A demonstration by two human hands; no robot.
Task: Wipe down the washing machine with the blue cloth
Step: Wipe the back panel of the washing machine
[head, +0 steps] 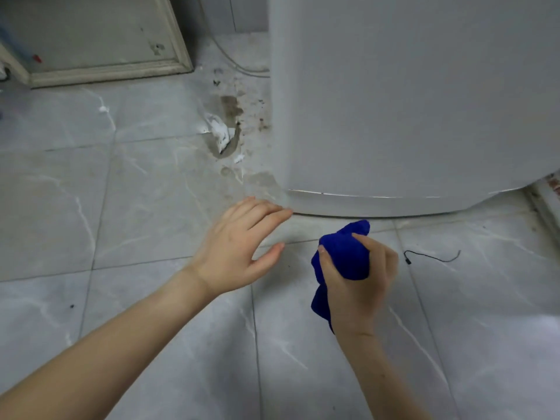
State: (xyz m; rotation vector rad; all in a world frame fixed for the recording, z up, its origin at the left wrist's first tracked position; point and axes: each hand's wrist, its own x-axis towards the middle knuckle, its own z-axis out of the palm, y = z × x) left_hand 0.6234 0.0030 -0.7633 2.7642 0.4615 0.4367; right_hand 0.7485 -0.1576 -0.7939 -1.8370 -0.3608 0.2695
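My forearms are lying across the lower part of the view, above the grey marbled floor (pixel 145 207). I am gripping the blue cloth (pixel 342 256) in my right hand (pixel 360 286). The fingers (pixel 368 239) are curling over the top of the bundle and the thumb is pressing in from the left.

The cloth is bunched, and its long axis is running away from me. One tip is poking out past my knuckles toward the machine, and a tail is hanging below my palm beside the wrist.

The washing machine (pixel 409 101) is standing straight ahead of the cloth and rising well above it, with its lower edge running left to right. The cloth's tip is sitting close to that edge; I cannot tell whether it is touching.

My left hand (pixel 239 247) is holding nothing. Its fingers (pixel 269 215) are lying straight and relaxed, pointing at the machine's bottom left corner. They are right at it, though I cannot make out contact.

My left fingertips are nearer the machine, but my right hand has the cloth, so I judge the wiping falls to it. It is being held low, knuckles forward and wrist bent, so the next stroke looks to need the cloth lifted and pressed onto the front panel.

A stained, chipped patch (pixel 225 128) is showing on the floor to the machine's left, and a thin black wire (pixel 433 256) is lying on the tiles to the right of my right hand.
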